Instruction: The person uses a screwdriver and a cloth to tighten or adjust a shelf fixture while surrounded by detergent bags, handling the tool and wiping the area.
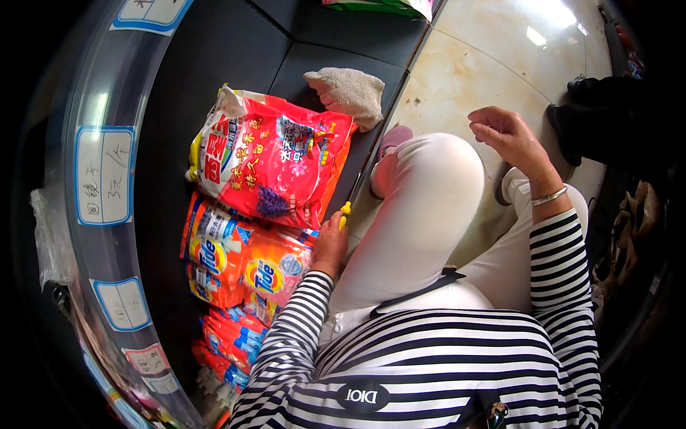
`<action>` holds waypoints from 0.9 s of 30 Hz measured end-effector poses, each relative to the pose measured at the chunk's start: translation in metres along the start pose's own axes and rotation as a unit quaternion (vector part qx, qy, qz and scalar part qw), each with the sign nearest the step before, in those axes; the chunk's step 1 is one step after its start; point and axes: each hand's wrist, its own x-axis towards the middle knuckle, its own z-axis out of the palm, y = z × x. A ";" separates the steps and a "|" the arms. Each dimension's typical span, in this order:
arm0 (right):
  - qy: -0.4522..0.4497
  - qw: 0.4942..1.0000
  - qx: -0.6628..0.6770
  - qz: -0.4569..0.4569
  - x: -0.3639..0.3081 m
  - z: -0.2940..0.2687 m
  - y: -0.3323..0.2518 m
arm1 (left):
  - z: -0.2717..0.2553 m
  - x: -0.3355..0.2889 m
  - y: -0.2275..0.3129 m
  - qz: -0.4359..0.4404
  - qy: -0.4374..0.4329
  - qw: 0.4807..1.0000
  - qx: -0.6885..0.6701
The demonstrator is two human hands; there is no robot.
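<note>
My left hand (331, 247) is closed around a yellow-handled tool (345, 212); its kind is not clear. The hand is beside several orange bags of laundry detergent (275, 268), just below a large red bag of washing powder (275, 161) that lies flat on the dark shelf (236, 53). A crumpled beige cloth (350, 93) rests at the shelf edge, against the red bag's far corner. Over my right knee, my right hand (511, 139) is raised in the air with fingers loosely bent and thumb apart, nothing visible in it. A bracelet circles that wrist.
A curved clear label strip (107, 247) with price cards runs along the left. More red and blue packets (232, 343) are stacked at the lower left. A person's dark shoes (564, 136) stand on the tiled floor (486, 64) at right. Brown bags (632, 229) are at the far right.
</note>
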 end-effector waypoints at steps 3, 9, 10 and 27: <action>-0.011 1.000 -0.002 -0.003 0.001 0.000 0.000 | 0.004 0.003 -0.001 0.001 0.026 0.999 -0.025; -0.020 1.000 -0.019 -0.010 0.001 0.001 -0.004 | 0.000 0.001 0.002 -0.027 0.033 0.998 -0.045; -0.021 0.999 -0.021 -0.011 0.001 0.002 -0.004 | -0.001 0.001 0.002 -0.031 0.033 0.998 -0.054; -0.019 0.998 -0.047 -0.023 0.000 0.002 -0.002 | 0.008 0.007 -0.006 -0.067 0.036 0.994 -0.074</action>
